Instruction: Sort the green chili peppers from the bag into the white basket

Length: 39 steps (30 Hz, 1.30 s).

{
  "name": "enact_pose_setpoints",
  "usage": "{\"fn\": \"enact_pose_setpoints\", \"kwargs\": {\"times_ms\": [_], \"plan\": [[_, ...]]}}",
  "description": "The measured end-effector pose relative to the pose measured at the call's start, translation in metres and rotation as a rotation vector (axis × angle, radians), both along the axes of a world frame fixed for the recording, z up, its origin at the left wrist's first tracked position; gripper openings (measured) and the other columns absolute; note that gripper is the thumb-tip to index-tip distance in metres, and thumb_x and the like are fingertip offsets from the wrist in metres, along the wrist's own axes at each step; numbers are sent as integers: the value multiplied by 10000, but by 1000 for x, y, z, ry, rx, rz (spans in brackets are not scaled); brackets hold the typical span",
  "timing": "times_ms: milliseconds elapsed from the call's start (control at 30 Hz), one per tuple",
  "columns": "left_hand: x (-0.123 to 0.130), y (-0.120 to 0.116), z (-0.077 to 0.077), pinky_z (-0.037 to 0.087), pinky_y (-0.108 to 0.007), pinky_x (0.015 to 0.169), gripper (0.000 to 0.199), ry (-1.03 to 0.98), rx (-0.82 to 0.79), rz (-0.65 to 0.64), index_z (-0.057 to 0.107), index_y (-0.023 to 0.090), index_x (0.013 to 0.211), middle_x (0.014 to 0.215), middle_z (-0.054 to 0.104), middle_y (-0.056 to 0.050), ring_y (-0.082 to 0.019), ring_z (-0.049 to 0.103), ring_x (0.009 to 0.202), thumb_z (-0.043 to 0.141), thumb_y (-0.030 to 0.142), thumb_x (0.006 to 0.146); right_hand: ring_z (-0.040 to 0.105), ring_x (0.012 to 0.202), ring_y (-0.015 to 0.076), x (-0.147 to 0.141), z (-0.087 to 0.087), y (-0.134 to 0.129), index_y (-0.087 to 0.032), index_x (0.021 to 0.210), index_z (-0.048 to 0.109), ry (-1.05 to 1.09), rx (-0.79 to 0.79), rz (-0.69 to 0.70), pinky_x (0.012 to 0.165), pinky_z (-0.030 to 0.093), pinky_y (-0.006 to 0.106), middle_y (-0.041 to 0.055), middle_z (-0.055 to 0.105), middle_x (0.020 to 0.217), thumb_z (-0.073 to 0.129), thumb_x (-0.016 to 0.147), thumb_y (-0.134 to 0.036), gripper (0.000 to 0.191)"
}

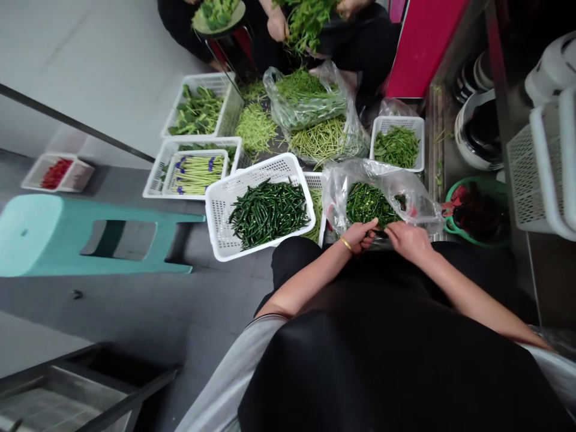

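My left hand [360, 237], with a gold bracelet at the wrist, is closed at the near edge of an open clear plastic bag [337, 186]. Beside it, my right hand [408, 241] is closed too, its fingertips pinched. Between the fingers of both hands is a thin dark green chili, partly hidden by them. More green chilies [371, 203] with pale stems fill the bag just beyond my hands. To the left, a white perforated basket [215, 219] sits tilted, holding a heap of glossy dark green chilies [270, 213].
Beyond stand white baskets of leafy greens [198, 111], bundled stalks [202, 173] and cut greens [396, 146]. A large bag of greens [310, 102] lies before a co-worker's hand [278, 27]. A turquoise stool [67, 234] lies left; a green basin [452, 225] is at right.
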<state>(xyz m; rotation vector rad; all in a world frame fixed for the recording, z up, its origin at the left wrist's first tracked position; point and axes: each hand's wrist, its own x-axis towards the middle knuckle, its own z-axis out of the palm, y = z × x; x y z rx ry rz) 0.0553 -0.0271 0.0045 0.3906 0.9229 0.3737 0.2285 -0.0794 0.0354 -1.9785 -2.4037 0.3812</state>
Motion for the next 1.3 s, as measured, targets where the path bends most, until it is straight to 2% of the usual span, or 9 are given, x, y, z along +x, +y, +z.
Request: {"fn": "enact_pose_setpoints", "kwargs": {"times_ms": [133, 267, 367, 467, 567, 867, 1067, 1167, 1300], "plan": [[-2, -5, 5, 102, -164, 375, 385, 23, 126, 44, 584, 114, 701, 467, 393, 78, -5, 245, 352, 785, 436, 763, 667, 871, 226, -9, -7, -9, -152, 1056, 739, 347, -60, 185, 755, 485, 315, 136, 723, 993, 339, 1019, -374, 459], [-18, -4, 9, 115, -177, 385, 416, -97, 260, -24, 568, 139, 718, 469, 373, 90, -9, 224, 362, 773, 499, 754, 662, 712, 178, 9, 0, 15, -183, 1126, 734, 686, -422, 298, 725, 512, 294, 60, 725, 840, 412, 984, -541, 502], [-23, 2, 3, 185, -189, 416, 430, 58, 372, 88, 525, 157, 657, 480, 373, 95, -17, 247, 400, 821, 468, 694, 680, 804, 193, 26, 1, 44, -179, 1202, 717, 509, -452, 205, 774, 516, 305, 84, 733, 966, 426, 978, -579, 543], [-23, 10, -5, 362, -204, 552, 344, 247, 547, 218, 575, 144, 632, 565, 515, 58, -50, 422, 529, 852, 349, 633, 666, 1007, 268, 36, -12, 71, -143, 1242, 692, 6, -293, -30, 850, 505, 361, 183, 668, 1221, 512, 971, -474, 464], [-25, 15, -5, 427, -227, 690, 155, 272, 647, 190, 679, 134, 716, 670, 626, 24, -86, 522, 652, 771, 250, 673, 672, 996, 290, 39, -23, 81, -134, 1105, 737, -273, -358, -67, 808, 502, 356, 197, 698, 1134, 539, 961, -346, 324], [-3, 10, 6, 462, -290, 860, 190, 355, 1042, -20, 729, 203, 830, 927, 701, -57, -210, 597, 952, 706, 104, 670, 676, 868, 248, 14, 19, 34, -190, 866, 736, 49, -100, -22, 745, 481, 319, 108, 741, 925, 431, 983, -439, 410], [-3, 33, 12, 283, -192, 486, 190, 201, 605, 175, 631, 147, 765, 614, 502, 35, -65, 383, 515, 763, 280, 733, 658, 668, 183, 10, 9, 43, -167, 1120, 676, 714, -171, -197, 579, 489, 273, 80, 719, 900, 372, 959, -617, 567], [-18, 38, 17, 139, -173, 411, 336, 7, 334, 236, 653, 121, 880, 610, 484, 44, -24, 302, 432, 789, 386, 726, 623, 584, 164, 5, -4, 51, -166, 1068, 680, 733, -248, -212, 553, 471, 268, 51, 702, 806, 430, 918, -651, 566], [-26, 32, 15, 141, -154, 389, 391, -64, 256, 257, 658, 113, 875, 616, 515, 31, -19, 372, 427, 840, 392, 671, 581, 526, 149, -22, -12, 49, -172, 813, 660, 688, -317, -104, 569, 443, 259, 17, 640, 645, 415, 944, -608, 517]]}}
